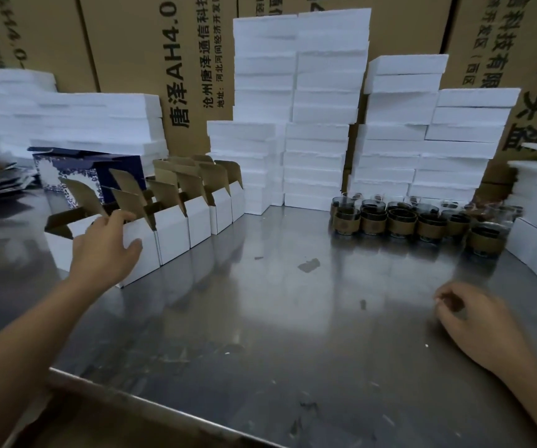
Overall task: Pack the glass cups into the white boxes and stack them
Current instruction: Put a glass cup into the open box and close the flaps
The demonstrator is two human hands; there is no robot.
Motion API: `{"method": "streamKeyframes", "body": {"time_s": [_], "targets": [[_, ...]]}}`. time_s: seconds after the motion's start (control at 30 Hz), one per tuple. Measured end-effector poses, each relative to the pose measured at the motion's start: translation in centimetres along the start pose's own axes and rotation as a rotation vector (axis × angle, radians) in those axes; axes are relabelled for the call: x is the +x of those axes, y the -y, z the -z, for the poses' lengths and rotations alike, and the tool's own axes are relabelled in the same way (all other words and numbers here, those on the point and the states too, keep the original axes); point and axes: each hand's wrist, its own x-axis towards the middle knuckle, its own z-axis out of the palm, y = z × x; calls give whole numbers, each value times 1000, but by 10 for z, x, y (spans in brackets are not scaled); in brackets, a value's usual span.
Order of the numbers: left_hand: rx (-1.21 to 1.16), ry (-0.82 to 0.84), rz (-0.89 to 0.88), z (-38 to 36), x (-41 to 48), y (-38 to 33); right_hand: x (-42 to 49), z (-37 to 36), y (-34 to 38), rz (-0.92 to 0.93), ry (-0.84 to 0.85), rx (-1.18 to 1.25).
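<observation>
The left hand gripped the nearest open box at the left of the bench, its fingers curled over the top edge and the thumb on the front face. Behind it ran a row of open boxes. The right hand hung over the bench's right side, fingers loosely curled, holding nothing. The cups stood clustered at the right rear, before closed stacks.

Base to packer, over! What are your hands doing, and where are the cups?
Left hand grips nearest open white box. Right hand empty, loosely curled over table. Glass cups unpacked, clustered far right. Nothing blocks them.
</observation>
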Motion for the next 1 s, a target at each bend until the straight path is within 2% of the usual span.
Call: {"method": "streamKeyframes", "body": {"time_s": [0.13, 0.27, 0.4, 0.57, 0.73, 0.83, 1.0], "targets": [[-89, 6, 3, -4, -5, -6, 1, -2, -4, -8, -10, 20], [-134, -58, -11, -4, -7, -24, 2, -3, -7, 3, -1, 26], [-219, -179, -143, 0, -10, -57, 4, -4, -8, 3, -2, 32], [-404, -267, -332, 10, -27, -133, 5, -4, -9, 1, 5, 40], [-587, -159, -493, -7, -66, -214, 3, -3, -9, 20, -6, 83], [-628, -28, -493, -31, -96, -251, 2, -5, 0, 55, -43, 233], [-621, 140, -450, -60, -134, -296, 2, -15, 11, -3, 130, 508]]}}
